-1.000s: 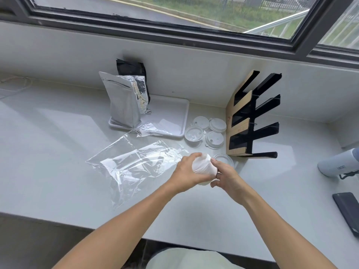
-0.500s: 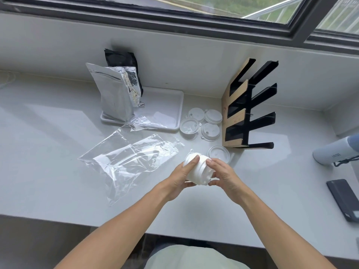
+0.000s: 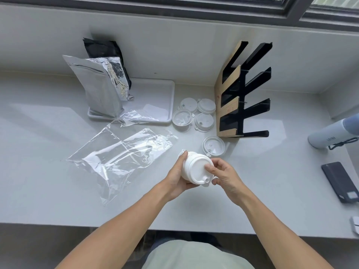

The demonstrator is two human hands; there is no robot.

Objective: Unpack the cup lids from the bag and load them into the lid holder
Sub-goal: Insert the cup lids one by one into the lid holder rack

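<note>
A white stack of nested cup lids (image 3: 195, 166) is held above the counter, tilted with its top facing right. My left hand (image 3: 177, 176) wraps around the stack from the left and below. My right hand (image 3: 225, 174) has its fingertips on the top lid at the stack's right end. The clear plastic bag (image 3: 120, 156) lies flat and crumpled to the left. The black and wood lid holder (image 3: 242, 94) stands at the back right, its slots bare. Several loose lids (image 3: 196, 114) lie beside the holder, and one clear lid (image 3: 213, 146) lies in front of it.
A white tray (image 3: 165, 105) at the back carries a silver foil pouch (image 3: 99, 88) with a black pouch (image 3: 104, 53) behind it. A pale bottle (image 3: 334, 133) and a dark phone (image 3: 341, 181) lie at the right. The counter's front edge (image 3: 77, 225) runs below my arms.
The lid stack has turned in my hands so its top faces right. My right fingers have shifted onto the top lid. The view has tilted downward.
</note>
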